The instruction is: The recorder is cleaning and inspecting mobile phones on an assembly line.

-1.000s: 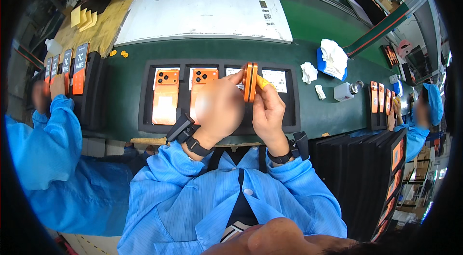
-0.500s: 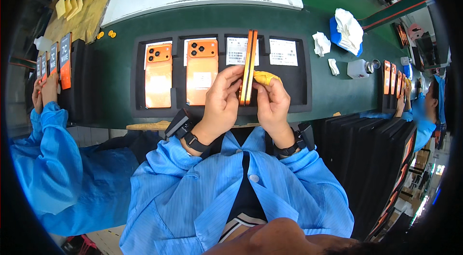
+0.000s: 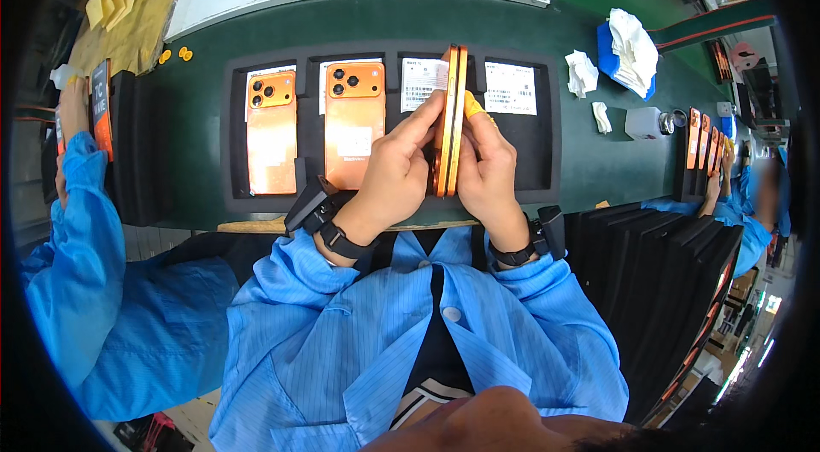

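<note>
While both of my hands are raised over the green table [image 3: 598,170], I hold an orange phone [image 3: 449,120] edge-on between them, so that only its thin side faces me. My left hand [image 3: 395,172] is closed on the phone's left face, fingers curled up along it and the thumb pressed near the upper part. My right hand [image 3: 487,170] is closed on the right face, and one of its fingers wears a yellow finger cover [image 3: 472,105] that touches the phone near the top. The phone stands nearly upright, its lower end down between my palms.

Below my hands lies a black foam tray [image 3: 547,153] with several slots. Two more orange phones lie flat in the left slots, backs up: one at the far left [image 3: 272,134] and one just beside it [image 3: 353,123], close to my left hand. White printed labels [image 3: 510,88] show in the slots behind and to the right of the held phone.

On the table to the right lie white cloths [image 3: 583,73] and a blue pad with a cloth on it [image 3: 630,42]. A person in a blue sleeve [image 3: 77,221] works at my left.
</note>
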Motion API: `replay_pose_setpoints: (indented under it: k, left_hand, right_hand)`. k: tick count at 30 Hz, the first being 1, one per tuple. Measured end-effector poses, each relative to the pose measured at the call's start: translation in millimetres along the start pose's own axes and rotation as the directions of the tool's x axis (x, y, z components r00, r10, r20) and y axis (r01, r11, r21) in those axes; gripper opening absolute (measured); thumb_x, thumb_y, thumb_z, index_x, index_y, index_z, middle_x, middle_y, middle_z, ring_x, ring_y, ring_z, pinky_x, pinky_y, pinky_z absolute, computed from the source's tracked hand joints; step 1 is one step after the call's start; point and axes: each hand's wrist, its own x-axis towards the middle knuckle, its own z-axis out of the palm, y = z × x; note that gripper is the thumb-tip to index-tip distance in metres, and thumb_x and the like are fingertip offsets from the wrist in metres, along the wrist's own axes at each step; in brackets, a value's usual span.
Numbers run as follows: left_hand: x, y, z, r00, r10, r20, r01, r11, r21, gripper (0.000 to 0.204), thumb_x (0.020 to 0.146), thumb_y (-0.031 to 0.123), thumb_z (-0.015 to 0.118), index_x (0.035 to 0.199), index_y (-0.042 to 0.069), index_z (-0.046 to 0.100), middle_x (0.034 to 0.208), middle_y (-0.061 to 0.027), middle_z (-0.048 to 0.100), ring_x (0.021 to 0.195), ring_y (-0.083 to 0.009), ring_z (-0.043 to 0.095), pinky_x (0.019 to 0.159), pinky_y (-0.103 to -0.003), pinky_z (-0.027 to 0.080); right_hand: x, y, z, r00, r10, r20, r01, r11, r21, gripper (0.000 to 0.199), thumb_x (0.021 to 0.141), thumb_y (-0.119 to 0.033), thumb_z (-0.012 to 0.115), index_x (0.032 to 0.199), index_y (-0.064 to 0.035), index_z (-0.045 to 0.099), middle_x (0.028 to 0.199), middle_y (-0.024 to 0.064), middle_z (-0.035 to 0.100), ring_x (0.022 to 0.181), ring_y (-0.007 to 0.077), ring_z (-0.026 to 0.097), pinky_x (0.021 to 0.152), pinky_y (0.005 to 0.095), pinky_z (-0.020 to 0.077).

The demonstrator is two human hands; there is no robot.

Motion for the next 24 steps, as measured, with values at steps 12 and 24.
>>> replay_pose_setpoints:
  k: [12, 24]
  left_hand:
    - [2.0, -3.9, -0.8, 1.000, 0.014, -0.004, -0.014, 1.000, 0.000, 0.070, 0.080, -0.020, 0.026, 0.148, -0.005, 0.036, 0.152, -0.0183, 0.040, 0.139, -0.0276, 0.041, 0.116, -0.042, 0.035]
    - [5.7, 5.4, -0.1, 0.999, -0.034, -0.019, 0.031, 0.992, -0.124, 0.067, 0.082, -0.020, 0.029, 0.146, -0.005, 0.038, 0.151, -0.0180, 0.041, 0.142, -0.0291, 0.038, 0.116, -0.045, 0.036]
  right_hand:
    - [2.9, 2.1, -0.3, 0.997, -0.070, -0.033, 0.070, 0.997, 0.011, 0.041, 0.091, 0.009, 0.052, 0.131, 0.0049, 0.055, 0.119, 0.0248, 0.064, 0.103, 0.0331, 0.069, 0.086, 0.0365, 0.0543]
    - [5.1, -3.3, 2.4, 0.989, -0.122, -0.080, 0.130, 0.986, 0.106, 0.042, 0.093, 0.008, 0.048, 0.134, 0.0058, 0.052, 0.120, 0.0218, 0.065, 0.107, 0.0272, 0.068, 0.090, 0.0342, 0.0537]
